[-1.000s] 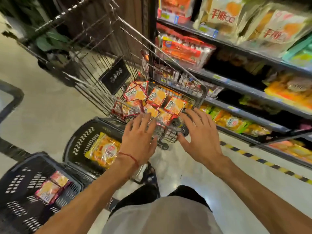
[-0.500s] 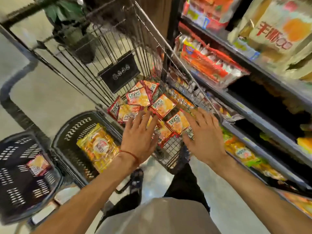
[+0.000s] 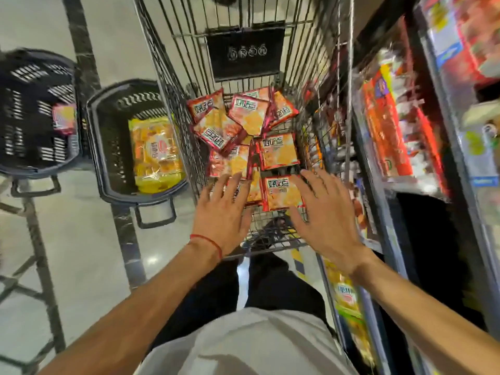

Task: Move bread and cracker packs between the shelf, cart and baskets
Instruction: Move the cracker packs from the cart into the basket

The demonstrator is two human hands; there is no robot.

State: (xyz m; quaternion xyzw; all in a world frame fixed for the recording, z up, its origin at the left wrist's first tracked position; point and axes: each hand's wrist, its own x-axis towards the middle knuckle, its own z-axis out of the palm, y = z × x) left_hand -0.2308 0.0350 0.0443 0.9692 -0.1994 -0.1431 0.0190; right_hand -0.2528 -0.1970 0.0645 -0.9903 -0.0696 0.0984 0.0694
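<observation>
Head view looks almost straight down into the wire cart (image 3: 167,63), where a loose pile of red-and-orange cracker packs (image 3: 243,125) covers the floor of the cart below a black sign plate (image 3: 244,56). The left hand (image 3: 221,212), with a red string (image 3: 207,240) round its wrist, hangs over the near end of the cart with its fingers spread and straight, the tips lying over the edge of a half-hidden pack; it grasps nothing. The right hand (image 3: 324,217) is likewise spread and holding nothing, and its fingers overlap the right edge of the nearest cracker pack (image 3: 282,192), which lies flat between the two hands; whether either hand actually touches a pack cannot be told. To the left of the cart, on the floor, a dark basket (image 3: 108,158) holds a large yellow bread pack (image 3: 155,155), and a second basket (image 3: 32,109) further left holds one small pack (image 3: 64,119). The shelf (image 3: 457,136) with more packs runs along the right, blurred. Compared with half a second ago, the view has swung from a slanted look along the cart to this top-down one, so the cart now stands upright in the picture and the baskets sit higher on the left. Both hands were already spread over the near end of the cart and remain so, a little further over the packs. The pile and the bread pack lie as they did.
</observation>
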